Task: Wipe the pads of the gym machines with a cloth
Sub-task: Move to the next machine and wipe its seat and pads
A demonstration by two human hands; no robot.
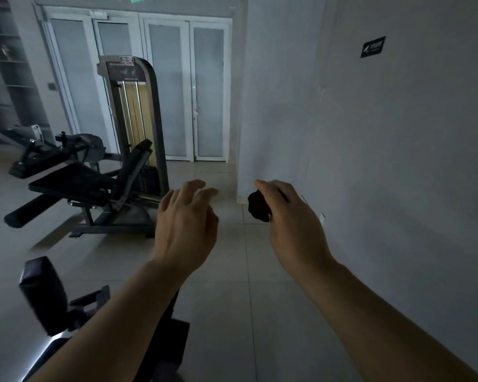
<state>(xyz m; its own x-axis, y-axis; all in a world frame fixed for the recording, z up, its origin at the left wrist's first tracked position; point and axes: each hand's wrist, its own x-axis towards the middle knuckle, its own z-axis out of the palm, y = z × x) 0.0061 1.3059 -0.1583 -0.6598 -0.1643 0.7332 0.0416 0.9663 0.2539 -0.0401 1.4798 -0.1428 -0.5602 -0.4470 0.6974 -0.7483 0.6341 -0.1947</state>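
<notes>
At far left, low and close to us, we see a dark padded block on a black metal frame (43, 295), blurred and partly cut off by our left forearm. Beyond it stands a grey weight-stack gym machine (133, 125) with a flat black vinyl bench pad (72, 181), an angled black back pad (135, 164) and a black cylindrical foam roller (29, 210) at its near end. Behind it are white-framed frosted glass doors (166, 89).

Our left hand (186, 224) hangs in the air over the pale tiled floor (232, 285), fingers loosely spread and slightly curled, holding nothing. Our right hand (293, 216) grips a small bunched dark cloth (258, 206), which sticks out past the fingers on the thumb side. To the right is a plain grey wall (398, 161) with a small dark sign (373, 46).

We judge that we are between pads, carrying the cloth toward the next surface. To do this well, we should open the cloth out flatter in the palm so more of it meets the vinyl, steady the frame with the free left hand, and wipe in long overlapping strokes along the pad, edges included.

The bench pad lies well to the left of the cloth hand and farther away; the left hand is between them. No pad touches the cloth.
</notes>
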